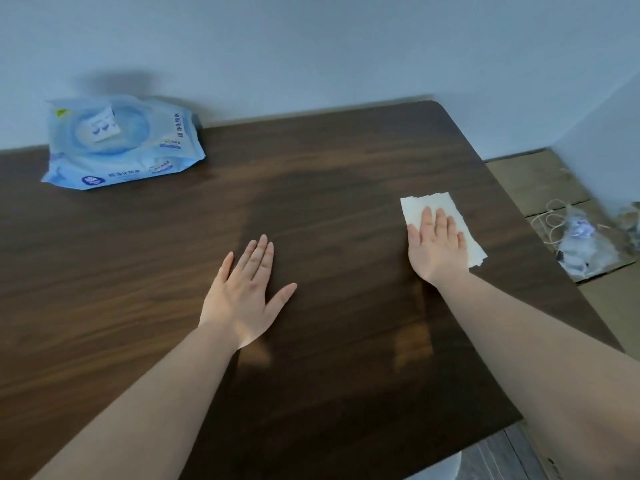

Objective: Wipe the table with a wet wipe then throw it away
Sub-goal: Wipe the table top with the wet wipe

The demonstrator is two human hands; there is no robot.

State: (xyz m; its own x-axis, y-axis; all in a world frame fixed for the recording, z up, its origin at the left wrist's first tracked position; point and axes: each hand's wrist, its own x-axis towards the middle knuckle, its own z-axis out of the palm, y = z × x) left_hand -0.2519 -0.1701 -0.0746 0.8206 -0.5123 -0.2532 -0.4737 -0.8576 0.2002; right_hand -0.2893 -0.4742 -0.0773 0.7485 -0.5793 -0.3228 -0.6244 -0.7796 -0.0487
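Note:
A white wet wipe [426,206] lies spread flat on the dark wooden table [329,174] near its right edge. My right hand [437,247] presses flat on top of the wipe, fingers stretched out, covering its middle. My left hand [247,296] rests palm down on the bare table near the centre, fingers apart, holding nothing. A damp, darker patch shows on the wood between the two hands.
A blue pack of wet wipes [121,143] lies at the table's far left by the wall. Flattened cardboard [540,181] covers the floor to the right, with a clear plastic bag of rubbish [578,244] and string on it.

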